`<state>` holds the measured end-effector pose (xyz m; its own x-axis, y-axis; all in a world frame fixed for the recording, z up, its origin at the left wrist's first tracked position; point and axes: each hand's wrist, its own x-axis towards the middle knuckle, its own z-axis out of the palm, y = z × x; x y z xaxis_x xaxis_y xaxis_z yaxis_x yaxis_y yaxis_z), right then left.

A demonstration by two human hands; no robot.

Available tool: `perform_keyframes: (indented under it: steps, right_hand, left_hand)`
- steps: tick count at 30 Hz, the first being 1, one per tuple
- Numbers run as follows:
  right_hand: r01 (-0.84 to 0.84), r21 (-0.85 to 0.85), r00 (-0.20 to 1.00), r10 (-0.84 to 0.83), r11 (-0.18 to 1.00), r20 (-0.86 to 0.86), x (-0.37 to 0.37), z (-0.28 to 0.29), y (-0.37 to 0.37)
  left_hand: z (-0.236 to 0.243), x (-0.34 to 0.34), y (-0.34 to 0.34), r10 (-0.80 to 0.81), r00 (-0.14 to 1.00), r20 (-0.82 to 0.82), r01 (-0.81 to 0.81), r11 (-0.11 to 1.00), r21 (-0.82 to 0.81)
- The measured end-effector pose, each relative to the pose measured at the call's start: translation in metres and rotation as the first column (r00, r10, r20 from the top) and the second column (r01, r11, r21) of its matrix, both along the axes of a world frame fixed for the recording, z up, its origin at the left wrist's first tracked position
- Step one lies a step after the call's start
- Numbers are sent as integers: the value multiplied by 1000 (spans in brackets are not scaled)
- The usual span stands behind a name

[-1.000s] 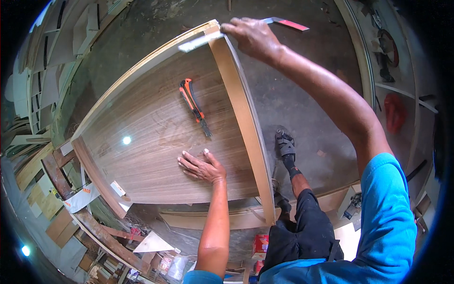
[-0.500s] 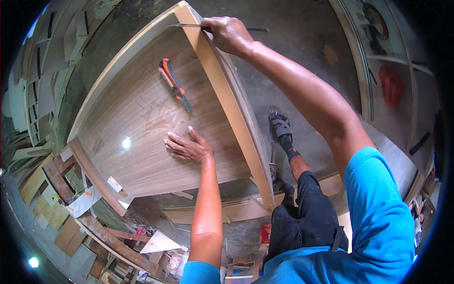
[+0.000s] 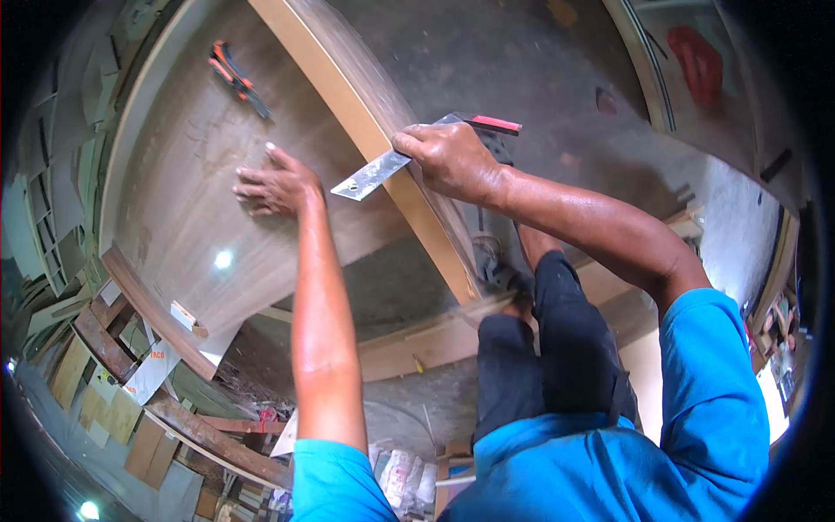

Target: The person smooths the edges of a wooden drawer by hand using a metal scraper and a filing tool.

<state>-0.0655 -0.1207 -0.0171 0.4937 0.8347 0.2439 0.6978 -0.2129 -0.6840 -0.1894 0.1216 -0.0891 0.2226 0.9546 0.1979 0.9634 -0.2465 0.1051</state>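
Over the right edge of the wooden panel (image 3: 174, 204), the right hand (image 3: 454, 163) clasps a red-ended metal tool (image 3: 372, 176); the left hand (image 3: 283, 188), fingers spread, rests below the orange knife (image 3: 231, 72).

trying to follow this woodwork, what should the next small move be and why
Probably settle the angled metal tool squarely on the edge of the wooden board. The right hand holds it crosswise over that edge, its tip reaching past the inner side, and I can't tell whether it touches. The left hand is spread open over the wood-grain panel, holding nothing.
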Motion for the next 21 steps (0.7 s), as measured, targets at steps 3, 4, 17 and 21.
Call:
perform_keyframes:
  steps: [3,4,17,21]
  right_hand:
    - [-18,-51,998,16,999,-56,-53,3,-44]
    - [-20,-48,998,17,999,-64,-68,6,-59]
    - [-368,-200,913,312,908,-264,-233,28,-229]
    - [-253,-201,859,125,946,-496,-184,13,-228]
  left_hand:
    - [4,-7,3,-5,1000,13,5,999,-31]
    - [3,-6,6,3,999,35,-2,1000,-21]
    - [9,-9,21,53,998,25,-48,984,-173]
    - [46,-29,9,-236,953,189,281,922,-266]
